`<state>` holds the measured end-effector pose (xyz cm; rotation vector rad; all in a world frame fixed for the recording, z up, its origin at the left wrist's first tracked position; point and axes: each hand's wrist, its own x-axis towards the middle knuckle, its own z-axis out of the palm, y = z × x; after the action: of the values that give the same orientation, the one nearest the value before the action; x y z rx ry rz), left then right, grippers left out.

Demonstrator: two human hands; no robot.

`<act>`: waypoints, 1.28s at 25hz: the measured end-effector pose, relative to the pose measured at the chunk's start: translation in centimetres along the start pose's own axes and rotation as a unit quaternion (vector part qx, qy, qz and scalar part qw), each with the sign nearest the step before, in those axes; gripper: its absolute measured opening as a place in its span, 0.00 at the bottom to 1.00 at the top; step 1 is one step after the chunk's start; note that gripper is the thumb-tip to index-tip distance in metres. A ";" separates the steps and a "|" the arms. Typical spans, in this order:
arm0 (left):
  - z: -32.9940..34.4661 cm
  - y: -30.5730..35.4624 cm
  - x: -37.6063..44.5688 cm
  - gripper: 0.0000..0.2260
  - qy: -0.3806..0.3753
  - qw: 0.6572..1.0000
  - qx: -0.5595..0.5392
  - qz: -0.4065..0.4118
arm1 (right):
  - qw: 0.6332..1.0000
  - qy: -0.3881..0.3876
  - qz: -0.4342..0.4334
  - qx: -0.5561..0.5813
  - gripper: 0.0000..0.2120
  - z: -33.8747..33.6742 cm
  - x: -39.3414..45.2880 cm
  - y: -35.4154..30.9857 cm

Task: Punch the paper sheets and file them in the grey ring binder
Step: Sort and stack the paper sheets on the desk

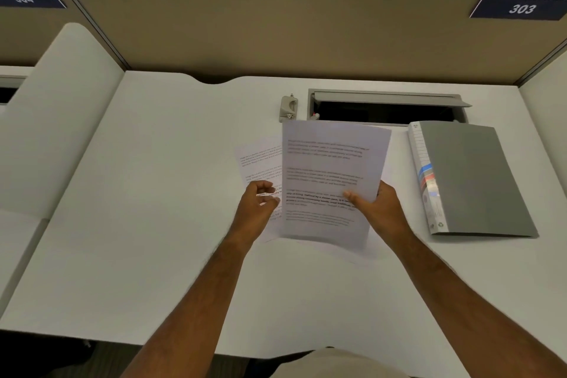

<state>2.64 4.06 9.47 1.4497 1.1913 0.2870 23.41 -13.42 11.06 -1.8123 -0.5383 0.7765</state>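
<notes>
- White desk [153,193] fills a cubicle backed by a tan partition [276,34], with a number plate reading 303 [520,8] at 1 o'clock and an open cable hatch [386,109] set into the desk top at 12 o'clock.
- A top sheet [331,169] is lifted at the centre, pinched at its right edge by the right hand [376,205], thumb on the printed face and fingers behind.
- A second sheet [260,163] lies on the desk toward 10 o'clock of the lifted one, partly covered by it. The left hand [256,204] has its fingers curled over this sheet's lower edge; whether it truly grips the paper or only rests on it, I cannot tell.
- A small grey hole punch [288,108] stands at 12 o'clock, just beyond the lifted sheet's top left corner and just beside the hatch.
- The grey ring binder [472,175] lies closed at 3 o'clock, spine toward the papers, apart from both hands.
- As I judge it, nothing is punched yet; the sheets are being gathered.
- Risk: the two sheets are skewed to each other. Punched that way, the holes would not line up and the pages would sit crooked on the rings.
- Risk: the lifted sheet is held on one side only and bows; it could slip or crease.
- Risk: reaching for the punch could knock it or a loose page into the open hatch.
- Risk: the binder's far edge overlaps the hatch rim, so opening it carelessly might tip it there.
</notes>
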 end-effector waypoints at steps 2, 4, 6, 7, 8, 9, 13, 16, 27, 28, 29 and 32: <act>-0.1 -0.8 1.5 0.14 0.042 0.999 0.004 -0.032 | 1.000 0.008 0.010 -0.006 0.19 -0.8 0.6 0.6; -0.3 -1.7 3.0 0.19 0.098 0.992 0.022 -0.073 | 0.999 0.015 0.020 -0.026 0.20 -1.3 1.1 1.3; -0.4 -2.8 4.7 0.25 0.141 0.982 0.062 -0.111 | 0.998 0.023 0.034 -0.039 0.21 -1.6 1.6 2.1; -0.3 -3.4 5.5 0.28 0.153 0.976 0.088 -0.129 | 0.998 0.026 0.042 -0.043 0.21 -1.7 1.9 2.5; -0.3 -3.7 6.1 0.30 0.160 0.970 0.110 -0.144 | 0.997 0.025 0.049 -0.046 0.21 -1.7 2.2 2.9; -0.2 -4.0 6.6 0.32 0.165 0.966 0.125 -0.153 | 0.997 0.026 0.056 -0.048 0.22 -1.7 2.5 3.3; 0.8 -4.0 8.2 0.34 0.194 0.951 0.181 -0.160 | 0.995 0.023 0.081 -0.055 0.22 -1.7 3.5 4.5; 2.2 -4.1 8.7 0.40 0.216 0.931 0.240 -0.171 | 0.994 0.020 0.092 -0.057 0.21 -1.7 4.1 5.1; 3.0 -4.5 9.1 0.42 0.247 0.932 0.225 -0.143 | 0.993 0.020 0.107 -0.048 0.22 -1.7 5.1 6.3; 3.1 -4.6 9.0 0.42 0.252 0.933 0.219 -0.135 | 0.993 0.020 0.108 -0.050 0.23 -1.8 5.1 6.5; 3.2 -4.7 8.8 0.42 0.255 0.934 0.216 -0.128 | 0.992 0.019 0.110 -0.053 0.23 -1.8 5.1 6.6; 3.2 -4.7 8.5 0.40 0.253 0.933 0.223 -0.124 | 0.992 0.017 0.114 -0.059 0.24 -2.0 5.0 6.9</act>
<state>6.51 7.83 0.76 1.6395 1.9421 0.2282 28.34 -13.76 3.86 -2.0176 -0.3646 0.8801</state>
